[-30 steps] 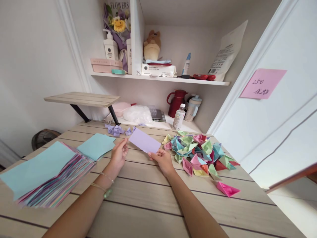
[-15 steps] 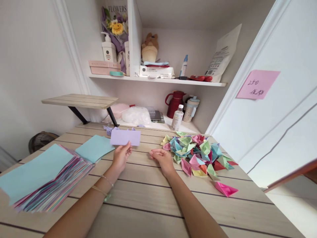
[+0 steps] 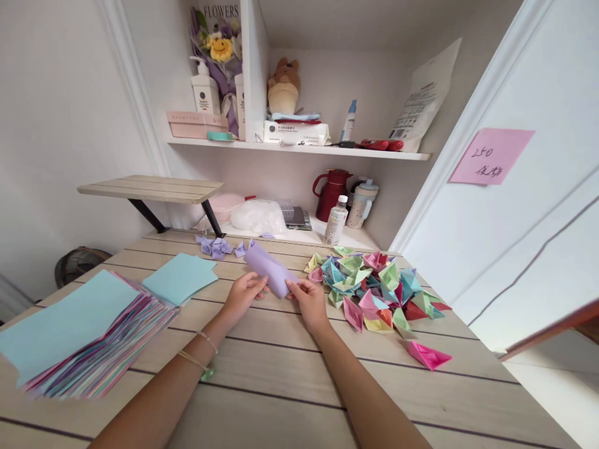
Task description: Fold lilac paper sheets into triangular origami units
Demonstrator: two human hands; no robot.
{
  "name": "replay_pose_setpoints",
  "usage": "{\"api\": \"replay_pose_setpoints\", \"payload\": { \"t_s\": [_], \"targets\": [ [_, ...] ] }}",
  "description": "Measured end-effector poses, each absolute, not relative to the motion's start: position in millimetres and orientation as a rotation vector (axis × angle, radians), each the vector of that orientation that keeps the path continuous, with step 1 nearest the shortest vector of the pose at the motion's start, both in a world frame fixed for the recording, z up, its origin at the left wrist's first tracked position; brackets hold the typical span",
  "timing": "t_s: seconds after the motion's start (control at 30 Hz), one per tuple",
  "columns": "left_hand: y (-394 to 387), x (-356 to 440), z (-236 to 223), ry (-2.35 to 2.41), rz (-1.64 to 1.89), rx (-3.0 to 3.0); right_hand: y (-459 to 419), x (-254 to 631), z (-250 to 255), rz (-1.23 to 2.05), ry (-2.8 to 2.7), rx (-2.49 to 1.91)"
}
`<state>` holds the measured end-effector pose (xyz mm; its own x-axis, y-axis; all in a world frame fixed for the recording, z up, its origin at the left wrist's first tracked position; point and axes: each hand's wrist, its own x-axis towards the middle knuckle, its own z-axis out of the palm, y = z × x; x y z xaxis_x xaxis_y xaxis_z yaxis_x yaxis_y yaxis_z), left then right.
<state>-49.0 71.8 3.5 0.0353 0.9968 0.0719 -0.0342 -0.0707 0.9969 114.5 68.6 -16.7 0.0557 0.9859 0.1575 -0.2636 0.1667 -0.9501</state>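
Between my hands is a sheet of purple paper, bent over into a curve and tilted down to the right. My left hand pinches its lower left edge between thumb and fingers. At its lower right corner my right hand grips the paper, thumb on top. Just beyond the sheet lie several small folded purple paper pieces. A pile of folded paper boats in many colours sits right of my right hand, and a single bright pink boat lies nearer to me.
At the left lies a thick fanned stack of coloured paper, with light blue sheets beside it. A small raised wooden stand is at the back left. A clear bottle and a red jug stand at the back.
The purple paper has moved right from my left hand alone into both hands. It was a flat, upright strip and is now curved and tilted. My right hand has taken hold of it.
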Motion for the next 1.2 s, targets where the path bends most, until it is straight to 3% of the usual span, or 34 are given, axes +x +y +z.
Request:
{"api": "replay_pose_setpoints", "payload": {
  "t_s": [0.33, 0.5, 0.67, 1.2],
  "targets": [
    [72.9, -47.4, 2.4, 1.031, 1.246, 1.137, 61.9, 114.6, -12.8, 0.851, -1.370, -1.009],
    [74.2, -53.1, 0.9, 0.969, 1.224, 1.112, 64.8, 115.6, -16.4, 1.163, -1.135, -0.969],
    [74.6, -55.9, 2.7, 1.043, 1.285, 1.095, 68.0, 118.0, -15.6, 1.177, -0.895, -0.946],
    [70.8, -60.5, 4.7, 0.983, 1.093, 1.240, 65.5, 136.2, -8.9, 1.500, -1.129, -0.840]
  ]
}}
